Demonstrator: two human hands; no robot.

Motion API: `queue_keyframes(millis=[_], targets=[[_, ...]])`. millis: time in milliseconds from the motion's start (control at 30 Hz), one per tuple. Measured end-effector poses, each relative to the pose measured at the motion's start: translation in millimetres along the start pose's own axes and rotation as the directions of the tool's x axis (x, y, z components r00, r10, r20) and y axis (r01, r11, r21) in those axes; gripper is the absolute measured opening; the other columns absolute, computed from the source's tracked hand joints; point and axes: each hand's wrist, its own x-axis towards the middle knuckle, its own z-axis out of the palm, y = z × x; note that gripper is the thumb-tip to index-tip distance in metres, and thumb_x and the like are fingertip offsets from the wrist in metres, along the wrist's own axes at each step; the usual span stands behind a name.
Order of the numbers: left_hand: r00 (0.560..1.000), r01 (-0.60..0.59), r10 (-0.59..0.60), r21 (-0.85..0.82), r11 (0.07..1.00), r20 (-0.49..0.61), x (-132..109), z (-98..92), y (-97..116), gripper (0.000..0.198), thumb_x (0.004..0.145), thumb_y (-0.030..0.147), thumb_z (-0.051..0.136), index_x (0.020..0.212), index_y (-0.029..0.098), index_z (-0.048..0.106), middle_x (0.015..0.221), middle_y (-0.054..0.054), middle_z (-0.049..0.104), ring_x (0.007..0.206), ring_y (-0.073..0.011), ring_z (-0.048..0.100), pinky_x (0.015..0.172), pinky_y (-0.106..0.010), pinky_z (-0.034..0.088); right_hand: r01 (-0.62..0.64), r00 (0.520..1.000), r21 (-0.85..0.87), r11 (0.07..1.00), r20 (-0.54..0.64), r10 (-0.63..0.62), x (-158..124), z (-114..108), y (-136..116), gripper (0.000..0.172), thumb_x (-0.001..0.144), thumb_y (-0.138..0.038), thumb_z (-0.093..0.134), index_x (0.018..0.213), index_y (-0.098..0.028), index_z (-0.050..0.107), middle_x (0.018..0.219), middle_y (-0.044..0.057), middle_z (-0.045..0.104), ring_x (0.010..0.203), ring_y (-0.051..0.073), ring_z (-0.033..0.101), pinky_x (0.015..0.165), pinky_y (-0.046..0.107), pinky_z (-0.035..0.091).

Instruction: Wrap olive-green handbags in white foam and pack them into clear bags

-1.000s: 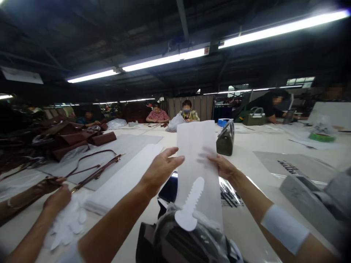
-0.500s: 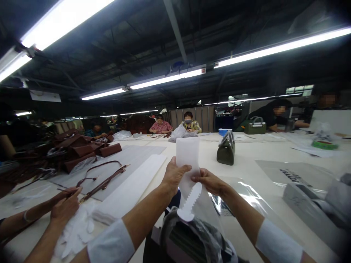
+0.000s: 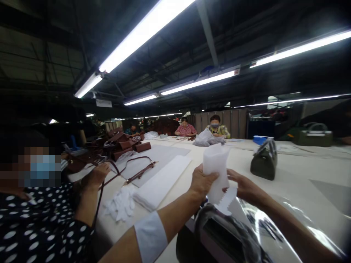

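Note:
My left hand grips a folded strip of thin white foam sheet, thumb lying across its front. On the strip's right edge is my right hand, its fingers partly hidden behind the sheet and one fingertip showing lower down. Just under my hands stands a dark handbag, its handle wrapped in clear plastic film. A white card piece with a toothed edge sticks up at the bag's handle, in front of the foam strip.
A stack of white foam sheets and a pile of white cut pieces lie left. A co-worker there handles a brown strap. Brown bags are heaped beyond. A dark green handbag stands right, near glossy clear plastic.
The view has turned left, bringing the co-worker's upper body into sight. Both my hands stay on the foam strip, whose upper end now looks more curled. The co-worker's hand has lifted with the strap.

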Motion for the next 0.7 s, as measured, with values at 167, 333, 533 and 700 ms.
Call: queue_keyframes(millis=[167,333,533,700], targets=[[0.999,-0.038,0.039,0.091,0.995,-0.014,-10,2.9,23,0.041,0.058,0.035,0.073,0.088,0.013,0.057,0.080,-0.007,0.064,0.074,-0.0201,0.060,0.070,-0.035,0.049,-0.057,0.998,0.237,0.970,0.051,0.046,-3,-11,-20,0.059,0.070,-0.038,0.066,0.122,-0.021,0.045,0.096,0.007,0.063,0.069,0.016,0.059,0.051,0.022,0.046],[0.917,-0.290,0.369,0.387,0.876,-0.149,-59,-26.1,41,0.017,0.079,0.031,0.056,0.089,0.018,0.051,0.115,-0.007,0.053,0.115,-0.0184,0.044,0.102,-0.037,0.029,-0.119,0.992,0.044,0.992,0.033,0.118,-13,-25,8,0.037,0.066,-0.045,0.067,0.088,-0.015,0.062,0.081,0.006,0.065,0.072,0.017,0.061,0.066,0.032,0.052],[0.758,-0.568,0.565,0.755,0.329,0.324,-139,-55.2,10,0.005,0.077,0.018,0.052,0.078,0.019,0.056,0.131,-0.007,0.039,0.127,-0.0283,0.029,0.105,-0.052,0.022,-0.066,0.993,-0.212,0.975,0.081,0.085,-38,-37,34,0.023,0.072,-0.036,0.059,0.075,-0.014,0.066,0.075,0.006,0.062,0.069,0.017,0.058,0.064,0.031,0.052],[0.758,-0.543,0.543,0.810,0.219,0.361,-148,-46.2,-15,0.048,0.072,0.030,0.064,0.115,0.014,0.048,0.140,-0.016,0.022,0.129,-0.0345,0.024,0.102,-0.052,0.030,0.097,0.985,-0.450,0.888,0.171,-0.020,-55,-40,30,0.011,0.072,-0.020,0.057,0.072,-0.015,0.065,0.080,0.007,0.057,0.073,0.016,0.055,0.068,0.027,0.045]])
